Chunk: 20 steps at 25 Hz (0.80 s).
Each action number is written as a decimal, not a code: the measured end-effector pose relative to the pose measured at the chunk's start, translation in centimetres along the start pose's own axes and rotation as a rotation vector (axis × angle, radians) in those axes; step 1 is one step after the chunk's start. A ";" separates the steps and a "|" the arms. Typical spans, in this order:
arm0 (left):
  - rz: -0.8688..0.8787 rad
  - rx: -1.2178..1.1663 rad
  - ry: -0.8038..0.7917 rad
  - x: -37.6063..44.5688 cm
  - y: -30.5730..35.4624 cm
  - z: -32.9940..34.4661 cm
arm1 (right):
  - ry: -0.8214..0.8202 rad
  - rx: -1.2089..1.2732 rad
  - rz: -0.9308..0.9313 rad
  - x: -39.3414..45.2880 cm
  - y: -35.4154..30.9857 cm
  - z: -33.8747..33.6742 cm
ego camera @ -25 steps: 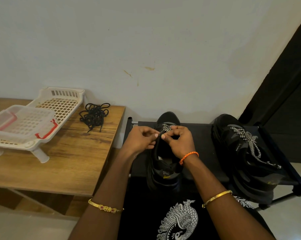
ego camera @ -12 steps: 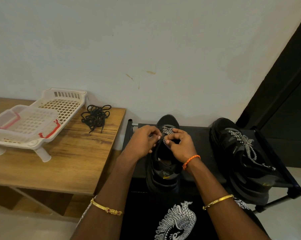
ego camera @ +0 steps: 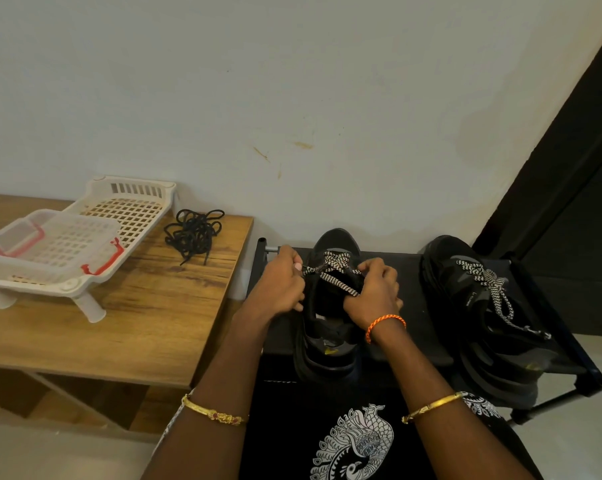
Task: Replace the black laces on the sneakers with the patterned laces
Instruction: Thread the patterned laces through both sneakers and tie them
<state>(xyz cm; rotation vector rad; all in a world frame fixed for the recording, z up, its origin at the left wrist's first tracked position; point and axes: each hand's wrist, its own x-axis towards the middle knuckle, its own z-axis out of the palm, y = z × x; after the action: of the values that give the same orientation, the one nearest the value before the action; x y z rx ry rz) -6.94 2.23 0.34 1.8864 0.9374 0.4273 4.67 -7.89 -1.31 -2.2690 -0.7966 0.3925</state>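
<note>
A black sneaker stands on a low black rack right in front of me, heel toward me. A black-and-white patterned lace crosses its front eyelets. My left hand pinches one end of that lace at the shoe's left side. My right hand grips the other strand at the right side, and the lace is stretched between them. A second black sneaker sits to the right with a patterned lace tied on it. The removed black laces lie in a tangle on the wooden table.
A wooden table stands to the left, holding a white plastic rack with red clips. A pale wall rises behind, and a dark door frame runs along the right. The rack's right edge is near the floor tiles.
My hands have moved apart from the middle of the shoe to its two sides, pulling the patterned lace out wide. More of the crossed lace shows now.
</note>
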 end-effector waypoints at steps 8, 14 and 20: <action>-0.257 -0.202 0.710 -0.6 -0.6 -2.6 | -0.018 0.104 0.223 -0.1 0.9 -0.5; -0.330 0.008 0.803 -0.7 -1.7 -3.8 | -0.085 0.190 0.227 0.2 0.8 -0.5; 0.170 0.486 0.168 -0.7 0.0 1.4 | -0.083 0.115 0.099 0.8 0.3 -0.5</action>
<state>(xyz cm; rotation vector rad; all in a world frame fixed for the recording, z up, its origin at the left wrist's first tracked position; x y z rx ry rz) -6.52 0.86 -0.32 2.4134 1.0637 0.4973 5.70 -7.85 -1.20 -2.2016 -0.6872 0.5674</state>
